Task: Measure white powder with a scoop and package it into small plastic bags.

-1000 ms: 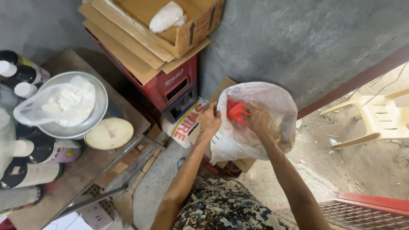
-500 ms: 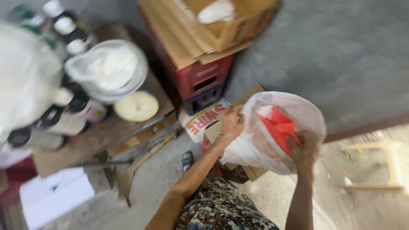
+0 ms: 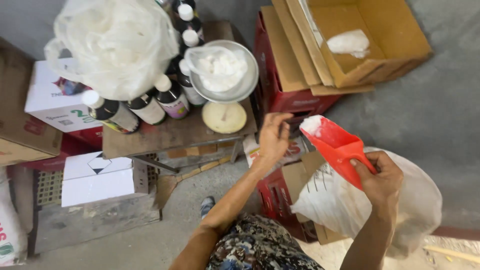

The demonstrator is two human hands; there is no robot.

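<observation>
Bags, far left: I see a big white plastic bundle (image 3: 112, 45) sitting on top of dark bottles (image 3: 145, 102) with white caps, all on a worn wooden table (image 3: 165, 135).
Boxes, near left: white cartons (image 3: 100, 177) are stacked under and beside the table.
Bowl: a metal bowl (image 3: 245, 82) on the table's right end holds a clear bag of white powder (image 3: 220, 65); a round pale lid (image 3: 224, 117) lies just near of it.
Left hand (image 3: 272, 137): raised in the middle, fingers loosely curled and apart, clamped on nothing I can make out; it hovers just left of the scoop's mouth.
Crates: red plastic crates (image 3: 287, 100) stand behind the hand, with flattened cardboard and an open cardboard box (image 3: 380, 60) on top.
Scoop: a red plastic scoop (image 3: 337, 147), tilted mouth-up to the far left, carries a little white powder at its lip.
Right hand (image 3: 382, 177): closed firmly round the scoop's handle.
Sack, near right: a white plastic sack (image 3: 350, 205) rests below the scoop, against the right wrist.
</observation>
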